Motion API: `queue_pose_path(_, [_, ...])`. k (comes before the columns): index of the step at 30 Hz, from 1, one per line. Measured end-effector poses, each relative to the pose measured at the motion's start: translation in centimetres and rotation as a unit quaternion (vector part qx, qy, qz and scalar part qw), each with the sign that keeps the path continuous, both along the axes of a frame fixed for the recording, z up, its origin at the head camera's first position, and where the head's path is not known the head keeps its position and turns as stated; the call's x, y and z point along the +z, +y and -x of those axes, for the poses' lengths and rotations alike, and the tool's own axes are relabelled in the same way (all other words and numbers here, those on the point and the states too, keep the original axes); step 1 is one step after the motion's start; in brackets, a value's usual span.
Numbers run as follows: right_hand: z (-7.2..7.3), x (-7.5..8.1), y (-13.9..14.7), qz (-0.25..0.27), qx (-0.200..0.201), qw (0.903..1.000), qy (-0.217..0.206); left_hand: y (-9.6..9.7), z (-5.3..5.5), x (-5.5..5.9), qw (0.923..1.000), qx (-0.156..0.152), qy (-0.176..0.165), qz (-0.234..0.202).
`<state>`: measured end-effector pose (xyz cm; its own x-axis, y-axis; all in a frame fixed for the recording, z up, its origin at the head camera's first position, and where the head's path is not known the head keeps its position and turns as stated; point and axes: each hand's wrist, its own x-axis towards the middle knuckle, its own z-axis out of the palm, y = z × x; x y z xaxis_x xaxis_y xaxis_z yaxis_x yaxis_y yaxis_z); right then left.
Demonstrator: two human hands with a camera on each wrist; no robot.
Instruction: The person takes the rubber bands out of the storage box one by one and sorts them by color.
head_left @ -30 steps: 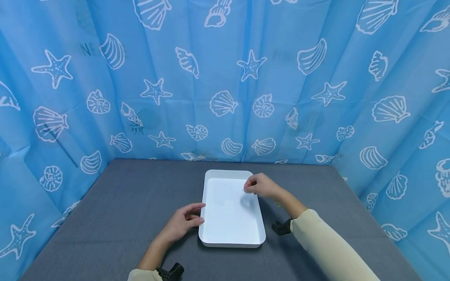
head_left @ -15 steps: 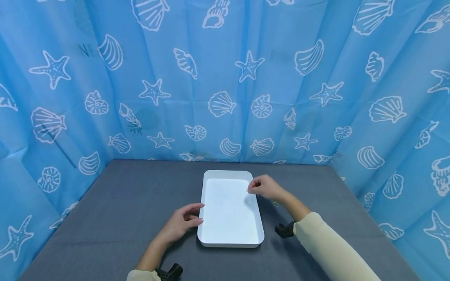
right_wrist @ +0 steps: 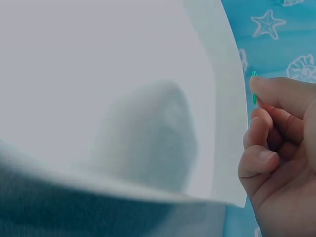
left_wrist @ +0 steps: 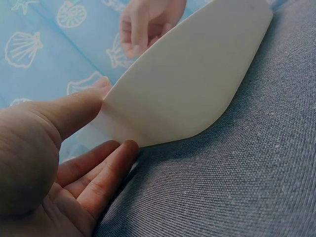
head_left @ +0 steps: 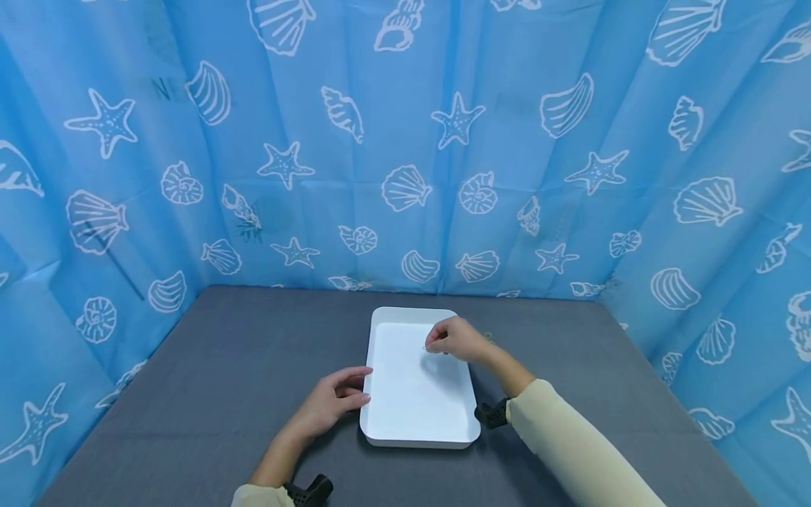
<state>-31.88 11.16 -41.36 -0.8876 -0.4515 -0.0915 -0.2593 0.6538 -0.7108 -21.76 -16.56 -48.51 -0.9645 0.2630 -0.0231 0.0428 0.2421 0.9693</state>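
Observation:
My left hand (head_left: 328, 401) grips the left wall of a shallow white tray (head_left: 415, 440). In the left wrist view, the thumb lies at the tray's rim and the fingertips at its bottom edge. Over the tray's upper right part, my right hand (head_left: 453, 338) pinches a small thin green loop (right_wrist: 254, 89) between thumb and index finger. The loop stands out past the thumb tip in the right wrist view, its lower part hidden by the fingers. Under the right hand a soft shadow falls on the tray floor. The other right fingers are curled in.
A small yellowish loop (head_left: 488, 336) lies on the grey cloth-covered table (head_left: 279, 338), just beyond the right wrist. Blue curtains (head_left: 405, 141) with white shells and starfish enclose the back and sides. Black wrist mounts (head_left: 310, 489) sit at both sleeves.
My right hand first drifts slightly right, then moves left and farther in over the tray, still pinching. The left hand stays on the tray wall. A yellowish loop behind the right wrist becomes visible.

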Motion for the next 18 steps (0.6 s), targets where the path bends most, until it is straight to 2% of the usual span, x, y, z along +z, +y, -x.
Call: queue_pose_path(18, [0.03, -0.53, -0.94, 0.001, -0.012, 0.9999, -0.009, -0.01, 0.18, -0.19, 0.9999, 0.003, 0.003, 0.011])
